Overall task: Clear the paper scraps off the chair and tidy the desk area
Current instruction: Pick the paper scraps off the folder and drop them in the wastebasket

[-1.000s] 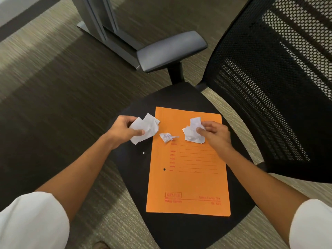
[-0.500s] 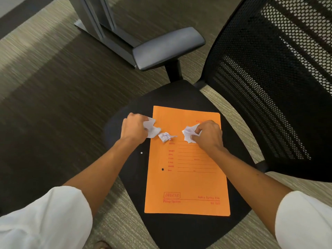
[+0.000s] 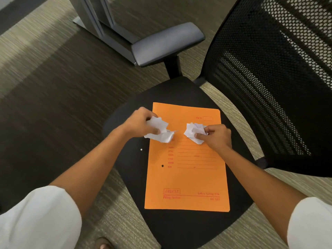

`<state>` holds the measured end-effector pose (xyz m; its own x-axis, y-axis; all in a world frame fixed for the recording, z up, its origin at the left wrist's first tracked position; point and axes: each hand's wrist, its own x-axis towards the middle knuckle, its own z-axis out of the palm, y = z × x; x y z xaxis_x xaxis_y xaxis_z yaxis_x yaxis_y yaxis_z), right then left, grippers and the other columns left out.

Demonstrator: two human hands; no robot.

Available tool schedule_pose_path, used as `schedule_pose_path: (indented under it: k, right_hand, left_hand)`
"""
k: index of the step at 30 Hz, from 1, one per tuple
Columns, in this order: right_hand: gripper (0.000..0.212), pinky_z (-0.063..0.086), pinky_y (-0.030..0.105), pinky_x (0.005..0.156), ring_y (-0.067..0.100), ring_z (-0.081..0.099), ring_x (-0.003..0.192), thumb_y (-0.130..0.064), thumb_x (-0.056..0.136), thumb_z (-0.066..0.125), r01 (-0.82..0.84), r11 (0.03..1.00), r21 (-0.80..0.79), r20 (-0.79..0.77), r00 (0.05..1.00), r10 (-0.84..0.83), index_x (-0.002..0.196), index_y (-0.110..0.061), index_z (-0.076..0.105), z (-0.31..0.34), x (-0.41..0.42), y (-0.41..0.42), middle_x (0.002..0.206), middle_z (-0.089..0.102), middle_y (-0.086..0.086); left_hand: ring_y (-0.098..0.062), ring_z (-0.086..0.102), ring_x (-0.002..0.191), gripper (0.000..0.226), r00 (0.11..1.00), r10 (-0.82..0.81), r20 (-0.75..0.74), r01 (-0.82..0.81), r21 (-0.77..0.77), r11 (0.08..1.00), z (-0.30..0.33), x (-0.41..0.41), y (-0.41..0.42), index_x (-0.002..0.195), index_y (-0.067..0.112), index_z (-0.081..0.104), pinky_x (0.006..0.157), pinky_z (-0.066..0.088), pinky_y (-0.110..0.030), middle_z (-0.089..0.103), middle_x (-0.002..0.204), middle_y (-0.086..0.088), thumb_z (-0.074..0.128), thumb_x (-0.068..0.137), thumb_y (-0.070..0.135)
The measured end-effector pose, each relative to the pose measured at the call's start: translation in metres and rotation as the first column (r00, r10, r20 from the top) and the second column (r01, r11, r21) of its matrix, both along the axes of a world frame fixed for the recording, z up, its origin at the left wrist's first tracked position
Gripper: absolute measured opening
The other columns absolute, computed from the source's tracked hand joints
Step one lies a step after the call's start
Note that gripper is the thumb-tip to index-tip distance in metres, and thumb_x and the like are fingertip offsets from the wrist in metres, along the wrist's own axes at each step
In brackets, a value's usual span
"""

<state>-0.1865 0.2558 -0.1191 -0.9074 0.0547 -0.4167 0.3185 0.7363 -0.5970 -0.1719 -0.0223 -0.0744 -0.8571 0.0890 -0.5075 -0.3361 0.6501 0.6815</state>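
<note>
An orange file folder [image 3: 186,178] lies flat on the black chair seat [image 3: 129,169]. My left hand [image 3: 142,121] is closed on a bunch of crumpled white paper scraps [image 3: 159,130] over the folder's upper left edge. My right hand [image 3: 215,137] grips another crumpled white paper scrap [image 3: 193,133] over the folder's upper middle. A tiny white paper speck [image 3: 141,149] rests on the seat just left of the folder.
The chair's black mesh backrest [image 3: 269,83] rises at the right and its grey armrest [image 3: 165,43] sits behind the seat. A grey desk leg [image 3: 97,18] stands on the striped carpet at the top. The tip of a foot [image 3: 104,244] shows at the bottom.
The small scrap that lay on the folder between my hands is now gathered under my left hand's bunch. Both hands have closed tighter on their paper.
</note>
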Motion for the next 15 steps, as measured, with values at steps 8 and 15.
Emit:
schedule_pose_path:
  k: [8, 15]
  right_hand:
    - [0.033, 0.032, 0.024, 0.054, 0.013, 0.049, 0.064, -0.034, 0.093, 0.067, -0.22, 0.976, 0.011, 0.022, 0.975, 0.219, 0.07, -0.012, 0.073, 0.006, 0.001, 0.007, 0.066, 0.062, 0.006]
    - [0.03, 0.058, 0.041, 0.08, 0.027, 0.066, 0.093, -0.03, 0.093, 0.068, -0.303, 0.937, 0.174, -0.029, 0.95, 0.312, 0.121, -0.02, 0.07, 0.009, 0.001, -0.002, 0.103, 0.071, 0.011]
  left_hand:
    - [-0.022, 0.05, 0.115, 0.033, 0.913, -0.403, -0.059, 0.33, -0.472, 0.817, -0.016, 0.01, 0.055, 0.118, 0.019, 0.068, 0.095, 0.044, -0.038, 0.061, 0.124, 0.0, 0.073, 0.085, 0.017]
    - [-0.024, 0.06, 0.088, 0.04, 0.984, -0.175, -0.031, 0.147, -0.406, 0.902, -0.018, 0.018, 0.064, 0.116, 0.024, 0.058, 0.068, 0.053, -0.033, 0.064, 0.111, -0.006, 0.07, 0.083, 0.005]
